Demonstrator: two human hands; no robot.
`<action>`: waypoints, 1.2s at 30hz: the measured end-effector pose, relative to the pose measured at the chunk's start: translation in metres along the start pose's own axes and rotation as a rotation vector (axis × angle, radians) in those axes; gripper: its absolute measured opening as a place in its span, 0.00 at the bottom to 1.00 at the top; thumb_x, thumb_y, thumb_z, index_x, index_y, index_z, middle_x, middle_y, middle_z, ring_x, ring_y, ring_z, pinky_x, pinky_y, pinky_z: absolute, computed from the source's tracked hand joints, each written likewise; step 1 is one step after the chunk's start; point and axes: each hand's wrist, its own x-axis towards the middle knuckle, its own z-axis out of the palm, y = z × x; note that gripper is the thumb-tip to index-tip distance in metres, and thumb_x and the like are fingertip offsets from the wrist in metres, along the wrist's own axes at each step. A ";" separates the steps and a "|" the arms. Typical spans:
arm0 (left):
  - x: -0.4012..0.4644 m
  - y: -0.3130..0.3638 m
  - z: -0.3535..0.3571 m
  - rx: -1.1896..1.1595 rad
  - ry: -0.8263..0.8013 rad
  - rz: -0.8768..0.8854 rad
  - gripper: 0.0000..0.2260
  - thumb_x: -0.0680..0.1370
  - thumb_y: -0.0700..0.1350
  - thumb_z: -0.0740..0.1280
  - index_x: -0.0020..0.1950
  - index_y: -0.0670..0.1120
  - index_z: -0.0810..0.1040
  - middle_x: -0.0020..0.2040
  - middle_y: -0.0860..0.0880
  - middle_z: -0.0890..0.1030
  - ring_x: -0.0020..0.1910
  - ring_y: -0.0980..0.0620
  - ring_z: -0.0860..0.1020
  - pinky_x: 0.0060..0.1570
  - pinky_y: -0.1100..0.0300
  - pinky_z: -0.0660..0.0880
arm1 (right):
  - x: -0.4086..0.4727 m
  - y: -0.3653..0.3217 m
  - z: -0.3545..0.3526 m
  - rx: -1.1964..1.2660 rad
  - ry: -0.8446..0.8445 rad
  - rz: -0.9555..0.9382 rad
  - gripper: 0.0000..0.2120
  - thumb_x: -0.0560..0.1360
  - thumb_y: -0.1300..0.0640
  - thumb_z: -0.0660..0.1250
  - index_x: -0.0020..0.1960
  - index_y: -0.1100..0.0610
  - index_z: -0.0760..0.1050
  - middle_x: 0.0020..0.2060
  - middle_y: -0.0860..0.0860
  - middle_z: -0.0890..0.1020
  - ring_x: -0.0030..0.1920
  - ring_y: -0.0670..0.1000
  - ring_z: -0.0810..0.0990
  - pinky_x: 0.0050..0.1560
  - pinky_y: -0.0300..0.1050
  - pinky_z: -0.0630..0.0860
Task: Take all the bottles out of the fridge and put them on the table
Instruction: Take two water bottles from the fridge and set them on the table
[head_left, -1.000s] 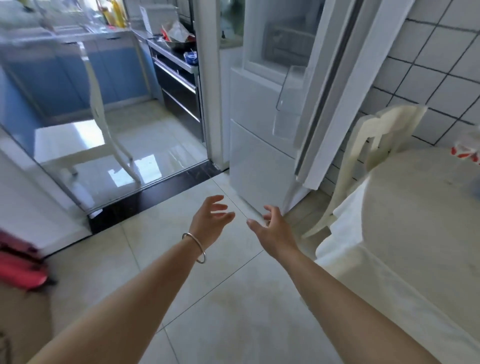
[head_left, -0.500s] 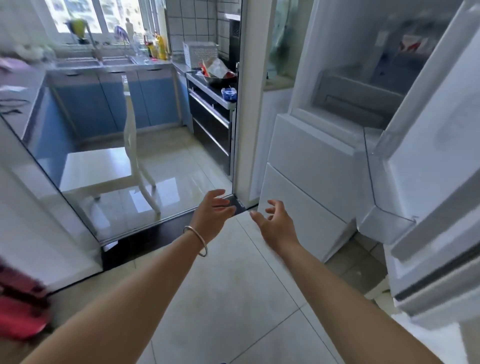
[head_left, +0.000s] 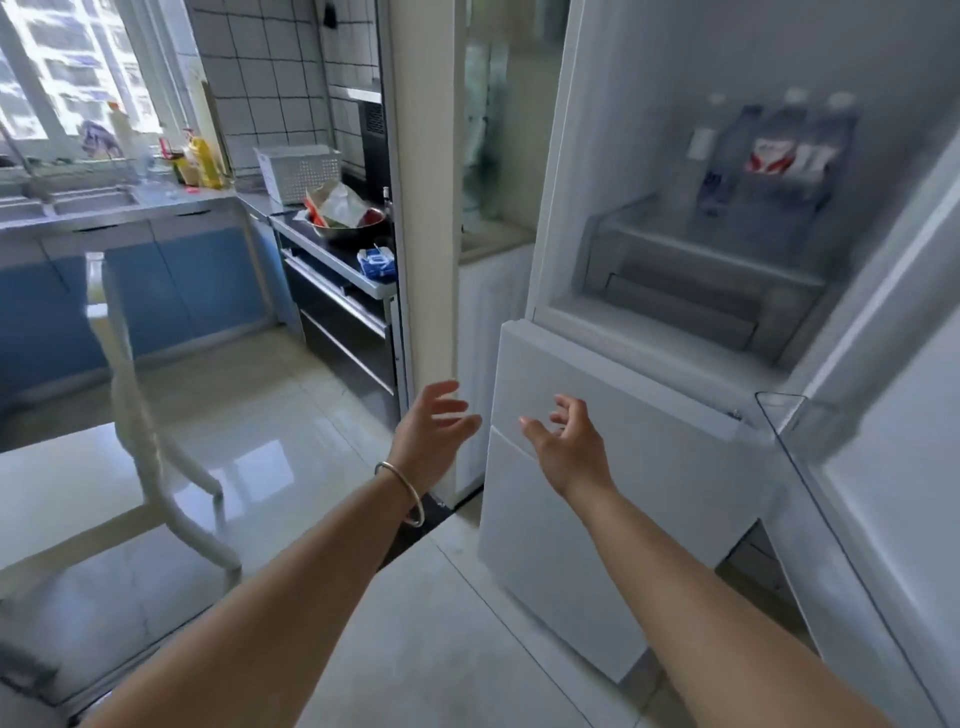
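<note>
The white fridge (head_left: 613, 395) stands on the right with its upper door (head_left: 883, 467) swung open toward me. On a shelf inside stand several clear bottles (head_left: 779, 150) with white caps and red-and-white labels, blurred. My left hand (head_left: 434, 431), with a metal bangle on the wrist, and my right hand (head_left: 569, 441) are stretched out side by side in front of the fridge's lower drawers, fingers spread and relaxed, holding nothing. Both hands are well below and left of the bottles. The table is out of view.
A glass partition with a white chair (head_left: 135, 415) behind it is on the left. Beyond it are blue kitchen cabinets (head_left: 156, 291), a sink counter with bottles (head_left: 200, 163) and a black oven unit (head_left: 343, 317). A white pillar (head_left: 426, 208) stands beside the fridge.
The view has swung from the table and chair toward the open fridge, and the bottles inside have come into sight. Both empty hands stay stretched out ahead and have come closer to the fridge.
</note>
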 end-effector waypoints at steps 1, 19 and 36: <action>0.020 0.004 0.004 0.009 -0.036 0.015 0.21 0.74 0.40 0.70 0.66 0.45 0.70 0.55 0.47 0.77 0.49 0.52 0.78 0.40 0.70 0.77 | 0.017 -0.003 0.000 -0.001 0.033 0.004 0.29 0.75 0.47 0.66 0.72 0.54 0.61 0.66 0.52 0.72 0.63 0.53 0.73 0.59 0.45 0.68; 0.333 0.099 0.204 -0.087 -0.530 0.272 0.17 0.75 0.34 0.67 0.61 0.46 0.71 0.42 0.53 0.77 0.28 0.68 0.75 0.35 0.69 0.71 | 0.262 -0.026 -0.117 0.075 0.683 0.097 0.31 0.73 0.47 0.68 0.72 0.54 0.61 0.63 0.52 0.74 0.63 0.53 0.74 0.62 0.47 0.69; 0.465 0.206 0.408 -0.215 -0.646 0.357 0.07 0.70 0.39 0.71 0.45 0.48 0.78 0.40 0.50 0.79 0.40 0.52 0.77 0.41 0.58 0.73 | 0.458 -0.029 -0.299 0.137 1.108 -0.111 0.13 0.72 0.54 0.72 0.49 0.52 0.68 0.39 0.41 0.71 0.40 0.44 0.75 0.38 0.29 0.69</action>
